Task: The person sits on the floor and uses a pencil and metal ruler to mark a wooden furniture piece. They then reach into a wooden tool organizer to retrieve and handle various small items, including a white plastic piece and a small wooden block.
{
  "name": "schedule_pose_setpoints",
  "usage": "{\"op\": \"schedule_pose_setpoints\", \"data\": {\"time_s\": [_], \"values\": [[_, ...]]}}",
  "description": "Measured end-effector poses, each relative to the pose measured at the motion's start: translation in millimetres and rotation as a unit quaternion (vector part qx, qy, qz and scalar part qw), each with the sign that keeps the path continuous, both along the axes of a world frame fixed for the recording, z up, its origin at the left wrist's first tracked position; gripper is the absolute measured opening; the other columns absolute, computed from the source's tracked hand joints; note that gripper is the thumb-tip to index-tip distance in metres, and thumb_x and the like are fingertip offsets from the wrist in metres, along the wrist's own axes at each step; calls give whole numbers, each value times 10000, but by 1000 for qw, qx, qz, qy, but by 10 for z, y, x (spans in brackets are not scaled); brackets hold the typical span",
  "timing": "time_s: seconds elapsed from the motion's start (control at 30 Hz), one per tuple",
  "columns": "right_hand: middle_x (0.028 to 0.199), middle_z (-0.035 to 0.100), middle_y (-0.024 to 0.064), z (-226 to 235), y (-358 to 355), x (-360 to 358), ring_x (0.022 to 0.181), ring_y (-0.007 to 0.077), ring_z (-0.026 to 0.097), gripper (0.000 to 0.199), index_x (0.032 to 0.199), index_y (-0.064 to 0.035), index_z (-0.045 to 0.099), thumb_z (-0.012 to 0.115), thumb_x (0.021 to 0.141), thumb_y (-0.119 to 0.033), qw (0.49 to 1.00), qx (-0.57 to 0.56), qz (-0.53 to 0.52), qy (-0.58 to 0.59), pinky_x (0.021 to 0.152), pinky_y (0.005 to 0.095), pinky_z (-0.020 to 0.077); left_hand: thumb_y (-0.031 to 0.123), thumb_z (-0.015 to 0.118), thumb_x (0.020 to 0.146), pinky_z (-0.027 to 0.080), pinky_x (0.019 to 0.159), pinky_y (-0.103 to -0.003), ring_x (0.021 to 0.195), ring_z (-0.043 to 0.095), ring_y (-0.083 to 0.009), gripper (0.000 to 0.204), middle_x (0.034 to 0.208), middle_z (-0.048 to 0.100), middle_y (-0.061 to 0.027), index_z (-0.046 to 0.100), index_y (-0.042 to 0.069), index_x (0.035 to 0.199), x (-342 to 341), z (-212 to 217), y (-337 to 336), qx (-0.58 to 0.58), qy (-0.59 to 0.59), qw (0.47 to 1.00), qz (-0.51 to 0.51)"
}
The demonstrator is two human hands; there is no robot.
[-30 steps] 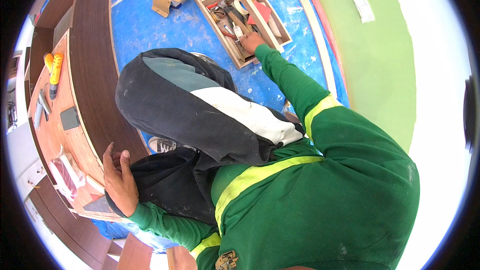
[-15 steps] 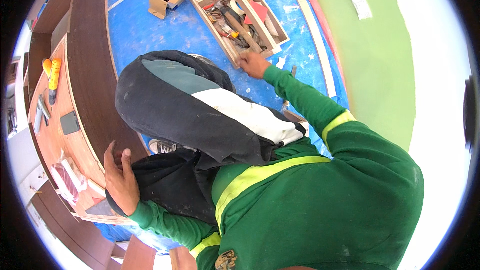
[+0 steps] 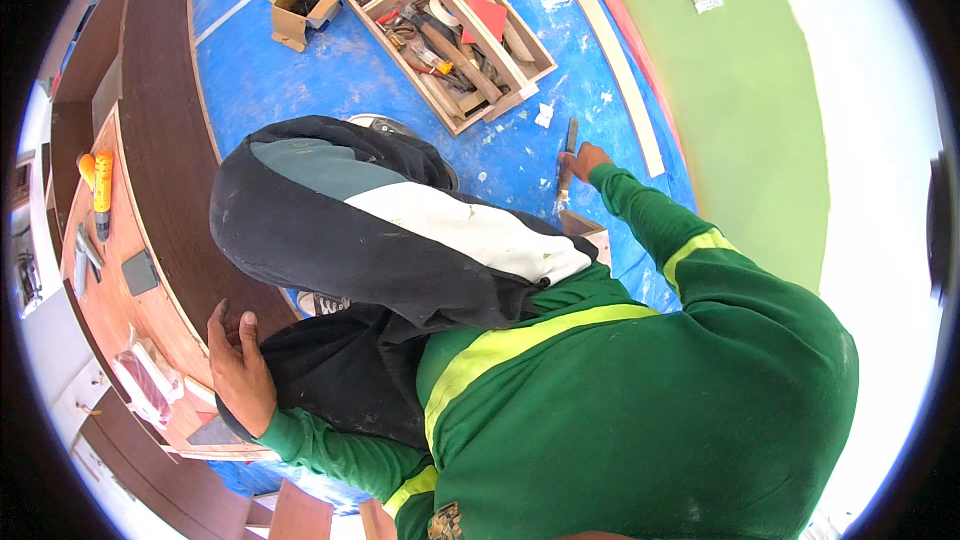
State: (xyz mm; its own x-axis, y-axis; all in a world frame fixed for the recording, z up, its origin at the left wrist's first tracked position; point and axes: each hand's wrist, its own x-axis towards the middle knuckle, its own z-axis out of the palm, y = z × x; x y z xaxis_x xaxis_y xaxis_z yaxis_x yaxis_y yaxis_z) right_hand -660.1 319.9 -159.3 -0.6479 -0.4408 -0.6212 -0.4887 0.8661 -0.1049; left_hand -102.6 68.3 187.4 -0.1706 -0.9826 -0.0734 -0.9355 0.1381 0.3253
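My right hand is stretched out over the blue floor sheet and grips a slim, long hand tool, possibly a chisel. The tool points along the floor, just short of a wooden tool tray. Next to my sleeve, a small wooden block lies below the hand. My left hand rests flat, fingers spread, on the edge of a curved brown wooden counter. A black garment with a white and teal stripe covers the middle of the view.
The tray holds several tools, a tape roll and a red piece. An open cardboard box stands to its left. A long pale wooden strip lies beside the green wall. A yellow drill rests on the counter's shelf.
My right hand has drawn back from the tool tray toward my body and to the right, now with the slim tool in it. My left hand has stayed on the counter.
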Motion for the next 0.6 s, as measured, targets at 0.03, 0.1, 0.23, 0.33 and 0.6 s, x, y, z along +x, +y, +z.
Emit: {"op": "schedule_pose_setpoints", "data": {"time_s": [0.03, 0.1, 0.23, 0.33, 0.6], "values": [[965, 772, 297, -42, -54, -39, 954, 441, 770, 735, 986, 65, 773, 689, 952, -664, 999, 30, -9, -39, 918, 515, 599, 319, 675, 1081, 565, 868, -392, 936, 735, -279, 448, 1103, 763, -181, 646, 48, 1437, 24, 11, 8, 3, -16, 1000, 1], [875, 785, 229, -38, -141, -111, 829, 364, 791, 687, 931, 22, 799, 706, 943, -658, 989, 89, -29, -111, 849, 473, 629, 330, 674, 1080, 569, 876, -394, 955, 742, -282, 453, 1132, 766, -191, 650, 51, 1437, 43, 28, -1, 9, -42, 999, 0], [770, 761, 169, -143, -164, -123, 676, 283, 760, 683, 855, 12, 797, 746, 914, -666, 986, 91, -44, -133, 720, 424, 632, 378, 670, 1079, 573, 874, -401, 968, 746, -281, 479, 1129, 768, -192, 659, 57, 1433, 40, 21, 16, 21, -59, 998, 23], [774, 760, 168, -187, -156, -113, 650, 271, 751, 667, 863, 19, 792, 773, 895, -647, 985, 89, -50, -137, 659, 414, 626, 402, 668, 1078, 574, 874, -403, 969, 746, -278, 491, 1124, 769, -190, 665, 59, 1430, 53, 5, 17, 0, -62, 998, 11], [749, 749, 154, -326, -152, 91, 616, 290, 732, 622, 857, 6, 795, 742, 841, -614, 976, 80, -132, -154, 597, 434, 607, 410, 661, 1081, 579, 900, -410, 999, 753, -299, 485, 1188, 765, -199, 673, 62, 1419, 65, 45, 20, 17, -62, 998, 12]]}}
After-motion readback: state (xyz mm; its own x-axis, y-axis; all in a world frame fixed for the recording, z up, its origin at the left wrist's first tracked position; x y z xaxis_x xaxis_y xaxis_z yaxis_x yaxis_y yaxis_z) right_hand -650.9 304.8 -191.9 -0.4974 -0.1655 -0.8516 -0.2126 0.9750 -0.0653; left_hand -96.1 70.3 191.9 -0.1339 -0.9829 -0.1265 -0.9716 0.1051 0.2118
